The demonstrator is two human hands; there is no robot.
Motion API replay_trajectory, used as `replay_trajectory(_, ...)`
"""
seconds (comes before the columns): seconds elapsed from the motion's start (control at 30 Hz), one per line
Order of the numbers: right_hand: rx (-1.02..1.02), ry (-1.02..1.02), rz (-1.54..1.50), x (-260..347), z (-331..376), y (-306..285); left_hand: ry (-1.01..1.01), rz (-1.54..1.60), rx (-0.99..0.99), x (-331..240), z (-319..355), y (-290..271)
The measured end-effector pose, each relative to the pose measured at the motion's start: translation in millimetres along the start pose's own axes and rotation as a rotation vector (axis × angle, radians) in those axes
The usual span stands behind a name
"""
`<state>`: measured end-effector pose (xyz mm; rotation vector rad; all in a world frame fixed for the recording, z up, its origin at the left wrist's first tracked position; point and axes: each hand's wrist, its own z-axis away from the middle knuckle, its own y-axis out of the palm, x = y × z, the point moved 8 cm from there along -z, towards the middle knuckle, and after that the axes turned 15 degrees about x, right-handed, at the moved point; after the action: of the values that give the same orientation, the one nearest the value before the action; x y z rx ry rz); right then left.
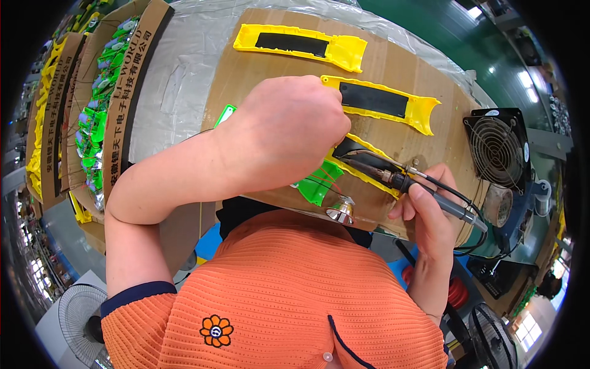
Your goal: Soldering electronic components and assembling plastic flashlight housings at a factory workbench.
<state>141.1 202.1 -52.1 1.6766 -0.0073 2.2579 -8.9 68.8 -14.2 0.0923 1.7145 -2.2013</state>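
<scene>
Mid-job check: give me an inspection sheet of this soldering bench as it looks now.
Surface: cardboard sheet over a film-covered bench.
Job's things: soldering iron tip over a yellow shell; green board with red wires; silver reflector.
Clutter: two more yellow shells.
Grippers: left hand pressing on the work; right hand holding the iron.
Cables: black iron cord.
Surroundings: small fan, carton of green parts.

Three yellow housings [382, 100], one soldering iron [430, 195]
</scene>
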Motion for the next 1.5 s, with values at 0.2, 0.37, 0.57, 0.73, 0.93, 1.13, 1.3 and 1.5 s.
replay_trajectory(0.2, 0.055, 0.015, -0.06, -1, -3, -2, -0.002, 0.002, -0.003, 0, 0, 0)
replay_trajectory(0.37, 0.053, -0.028, -0.095, -2, -2, -5, 0.002, -0.009, -0.007, -1, 0, 0)
replay_trajectory(0.57, 0.071, -0.092, -0.122, -2, 1, -11, 0.007, -0.019, -0.01, -3, 0, -2)
replay_trajectory(0.73, 0.05, -0.142, -0.153, -3, 7, -18, -0.014, -0.065, 0.002, -4, -2, -2)
replay_trajectory(0.93, 0.001, -0.251, -0.17, 1, 23, -31, -0.034, -0.124, 0.031, -5, -2, -3)
replay_trajectory(1.13, -0.022, -0.296, -0.175, 3, 31, -36, -0.023, -0.164, 0.01, -8, 1, -7)
replay_trajectory(1.3, -0.049, -0.287, -0.191, 2, 32, -34, 0.013, -0.109, -0.011, -9, 4, -10)
replay_trajectory(1.5, -0.054, -0.302, -0.205, -2, 34, -33, 0.032, -0.134, -0.065, -11, 18, -22)
